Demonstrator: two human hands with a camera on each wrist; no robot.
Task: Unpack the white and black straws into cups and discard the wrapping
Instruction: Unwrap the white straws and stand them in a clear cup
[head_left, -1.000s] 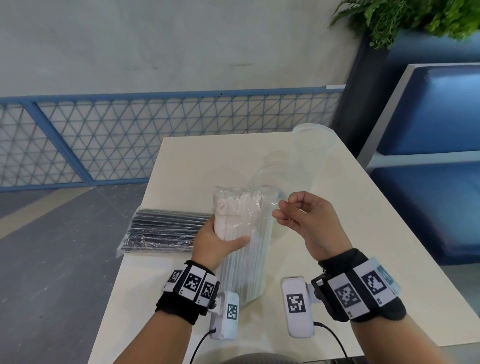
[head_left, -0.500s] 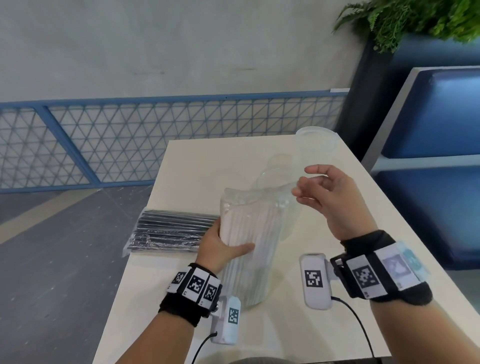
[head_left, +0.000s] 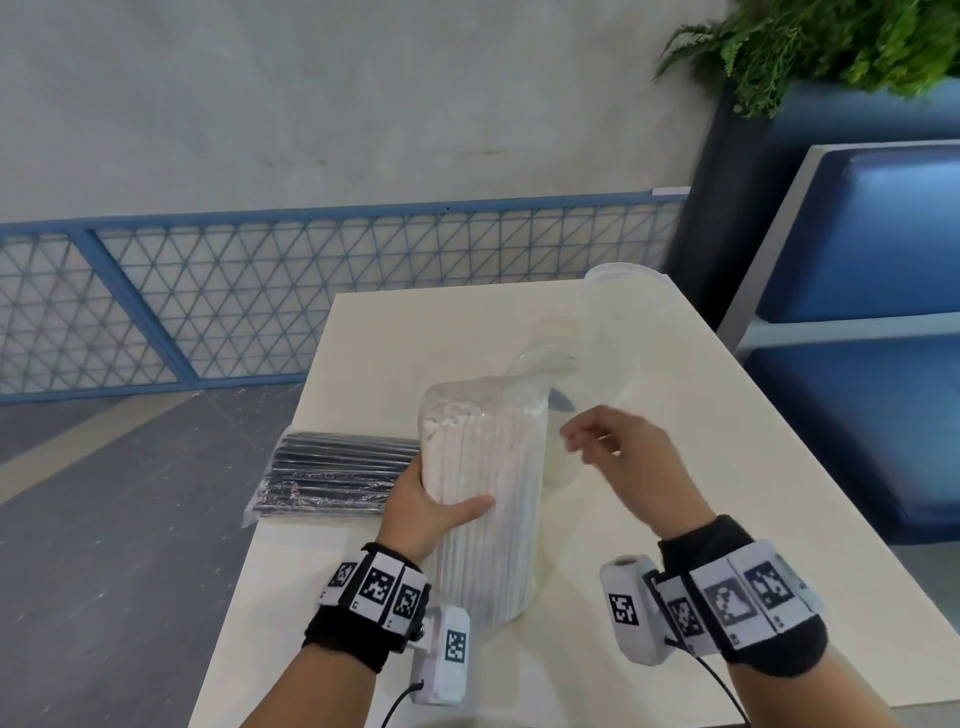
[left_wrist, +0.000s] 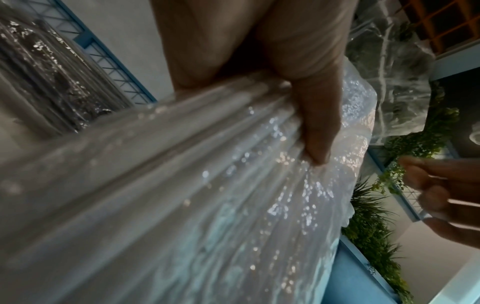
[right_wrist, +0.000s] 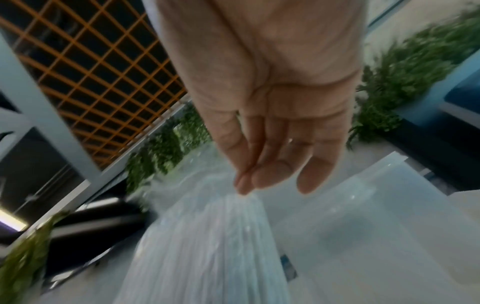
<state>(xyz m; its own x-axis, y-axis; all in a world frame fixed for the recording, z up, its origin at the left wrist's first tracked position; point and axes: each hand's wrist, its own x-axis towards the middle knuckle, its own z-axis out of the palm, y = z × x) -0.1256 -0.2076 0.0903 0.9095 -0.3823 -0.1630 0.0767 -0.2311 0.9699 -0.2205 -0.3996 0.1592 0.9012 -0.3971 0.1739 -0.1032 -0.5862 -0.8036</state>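
Pack: white straw pack (head_left: 483, 499) is standing upright on the table (head_left: 701, 467), wrapped.
Left hand (head_left: 426, 512): gripping its side.
Right hand (head_left: 623, 457): nearer the top, seemingly pinching film.

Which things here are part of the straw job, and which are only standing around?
Part of the job: white straw pack, black straw pack, clear cups, left hand, right hand.
Standing around: table, fence, plant, blue bench.

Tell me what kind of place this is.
Probably a cafe or canteen seating area: a blue padded bench beside a cream table, a planter of greenery behind, and clear plastic cups on the table.
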